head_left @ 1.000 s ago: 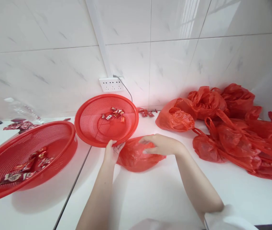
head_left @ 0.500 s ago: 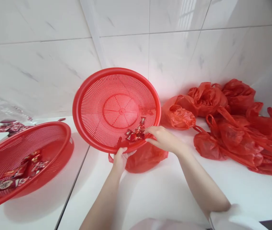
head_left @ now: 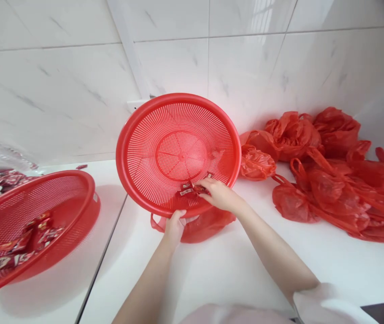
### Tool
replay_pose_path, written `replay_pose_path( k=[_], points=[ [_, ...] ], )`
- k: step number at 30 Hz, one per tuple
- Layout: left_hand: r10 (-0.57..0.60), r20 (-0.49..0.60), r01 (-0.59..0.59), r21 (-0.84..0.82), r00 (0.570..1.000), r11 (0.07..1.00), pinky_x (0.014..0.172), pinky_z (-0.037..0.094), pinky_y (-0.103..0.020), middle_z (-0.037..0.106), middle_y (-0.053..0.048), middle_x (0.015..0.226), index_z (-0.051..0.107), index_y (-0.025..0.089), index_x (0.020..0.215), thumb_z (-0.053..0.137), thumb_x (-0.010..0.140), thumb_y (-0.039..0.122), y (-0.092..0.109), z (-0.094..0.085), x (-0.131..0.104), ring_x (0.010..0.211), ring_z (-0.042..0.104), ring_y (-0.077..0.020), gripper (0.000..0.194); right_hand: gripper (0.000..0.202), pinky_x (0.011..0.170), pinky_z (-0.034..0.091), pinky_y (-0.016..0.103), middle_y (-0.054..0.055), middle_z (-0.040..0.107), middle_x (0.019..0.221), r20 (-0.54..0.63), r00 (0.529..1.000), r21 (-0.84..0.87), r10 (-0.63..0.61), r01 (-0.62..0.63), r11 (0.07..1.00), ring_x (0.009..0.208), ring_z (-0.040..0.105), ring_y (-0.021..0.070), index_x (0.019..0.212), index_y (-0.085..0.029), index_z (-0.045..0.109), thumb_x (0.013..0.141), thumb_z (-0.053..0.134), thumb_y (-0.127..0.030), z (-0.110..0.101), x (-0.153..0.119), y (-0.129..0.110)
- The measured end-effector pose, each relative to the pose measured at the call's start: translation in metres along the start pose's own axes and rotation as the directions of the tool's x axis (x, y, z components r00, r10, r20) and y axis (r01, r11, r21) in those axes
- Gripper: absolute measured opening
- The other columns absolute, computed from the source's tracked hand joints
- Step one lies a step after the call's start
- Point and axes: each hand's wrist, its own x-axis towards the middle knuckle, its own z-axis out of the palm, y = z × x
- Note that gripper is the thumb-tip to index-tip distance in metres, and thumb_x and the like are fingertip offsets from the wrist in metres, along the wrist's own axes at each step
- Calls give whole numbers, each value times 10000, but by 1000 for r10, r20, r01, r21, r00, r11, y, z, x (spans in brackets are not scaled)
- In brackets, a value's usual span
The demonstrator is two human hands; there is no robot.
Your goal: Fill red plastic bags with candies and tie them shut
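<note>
A red plastic colander [head_left: 137,135] is tipped up, its open side facing me. My left hand [head_left: 175,223] grips its near rim, the thumb on top and the fingers mostly hidden underneath. Inside, at the lower right, lie a few small red wrapped packets [head_left: 187,189]. My right hand [head_left: 219,193] reaches over the rim with its fingers closed around some of these packets, partly covering them. Beneath the colander sits a red plastic bag [head_left: 208,227], its upper part hidden.
A second red colander [head_left: 77,216] with larger red packets [head_left: 1,263] stands tilted at left. Behind it lie more packets [head_left: 12,177] and clear plastic [head_left: 2,150]. Several filled red bags [head_left: 333,184] crowd the right side of the white table [head_left: 232,274], against the tiled wall [head_left: 171,63].
The colander has shifted to the right and turned slightly in my left hand. My right hand has moved a little left and down, its fingers now over the packets.
</note>
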Motion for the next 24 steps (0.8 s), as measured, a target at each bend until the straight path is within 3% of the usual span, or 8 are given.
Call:
replay_pose_path(
  k=[5,7,8,10,12,13,19,24],
  points=[
    [1,-35,-2,-35,999,999,847,561,-511,705,-47,1064,574,219,1150,633,649,230,-1,-8,6,1047,652,-300,504,182,831,481,304,39,706,930,-201,962,190,185,-147,971,848,642,164,1006,-178,666,898,532,-240,-8,4,5],
    [2,-62,-6,-51,998,999,849,560,-510,705,-44,1060,577,213,1137,645,636,217,0,-10,9,1041,653,-294,505,180,810,501,318,33,698,870,-195,937,398,289,-194,897,816,640,170,922,-173,661,856,596,-327,-10,6,6],
    [9,-78,-14,-59,997,998,850,560,-508,706,-43,1054,582,209,1130,652,627,209,1,-12,10,1043,651,-293,508,209,810,513,324,34,696,880,-149,933,546,327,-198,814,824,644,172,913,-175,654,830,626,-364,-12,6,6],
    [32,-104,-40,-80,994,996,853,560,-504,709,-36,1036,594,209,1113,665,613,197,3,-14,13,1047,647,-291,505,291,813,536,321,36,692,929,-27,930,807,366,-196,557,842,656,165,950,-183,644,778,682,-414,-14,6,7],
    [60,-115,-71,-99,992,993,859,558,-504,712,-22,1021,610,220,1090,672,610,193,6,-16,15,1047,646,-283,485,356,816,546,297,33,685,945,54,925,914,377,-198,355,838,662,145,983,-188,639,729,736,-418,-17,5,7],
    [77,-123,-90,-106,989,990,861,557,-505,714,-15,1009,619,224,1073,674,610,192,7,-17,16,1042,648,-278,468,371,819,546,282,27,681,941,64,924,927,377,-195,319,837,660,135,986,-189,637,707,759,-401,-18,5,7],
    [92,-161,-109,-104,983,989,862,552,-505,724,-30,897,671,163,919,683,597,199,16,-26,20,963,666,-273,324,503,765,564,296,-19,663,887,23,930,918,367,-166,360,777,643,120,1072,-229,550,646,805,-309,-20,3,5],
    [139,-203,-164,-110,969,980,869,553,-464,716,-6,942,687,188,949,690,588,173,21,-31,24,930,661,-237,361,303,748,562,282,3,681,841,80,949,853,306,-224,471,766,666,126,845,-173,580,678,787,-318,-25,-1,-1]
  ],
)
